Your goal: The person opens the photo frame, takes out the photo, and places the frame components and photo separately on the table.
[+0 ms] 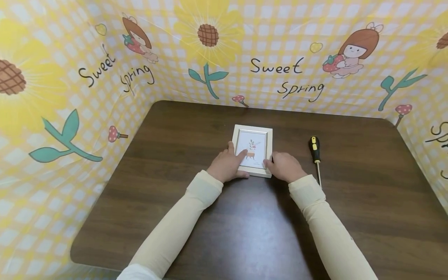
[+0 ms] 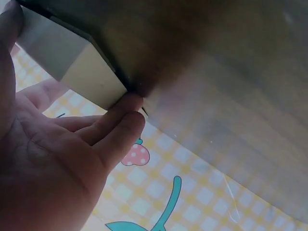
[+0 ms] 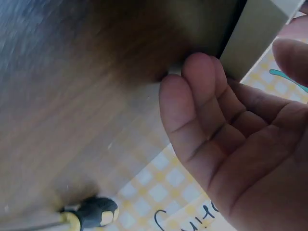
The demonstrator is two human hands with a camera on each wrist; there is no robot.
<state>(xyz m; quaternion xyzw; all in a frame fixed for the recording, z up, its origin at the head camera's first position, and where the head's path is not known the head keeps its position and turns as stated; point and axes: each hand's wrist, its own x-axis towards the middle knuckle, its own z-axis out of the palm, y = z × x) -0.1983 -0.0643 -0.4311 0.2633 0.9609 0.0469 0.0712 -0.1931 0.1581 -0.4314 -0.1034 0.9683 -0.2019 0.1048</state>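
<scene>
Cream picture frame (image 1: 257,149) faces up between my hands over the brown table (image 1: 217,241); whether it touches, I cannot tell. My left hand (image 1: 226,165) grips its left side, my right hand (image 1: 284,166) pinches its lower right edge. Rightward lies a screwdriver (image 1: 315,149).

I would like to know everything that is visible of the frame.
The frame is rectangular and cream-coloured, with a silvery inner edge, perhaps painted wood or plastic. It holds a white print of a plant in a brown planter. It faces up over the dark table; whether it rests quite flat is unclear. The left hand holds its left side, one finger over the print; the right hand holds its lower right side.
</scene>
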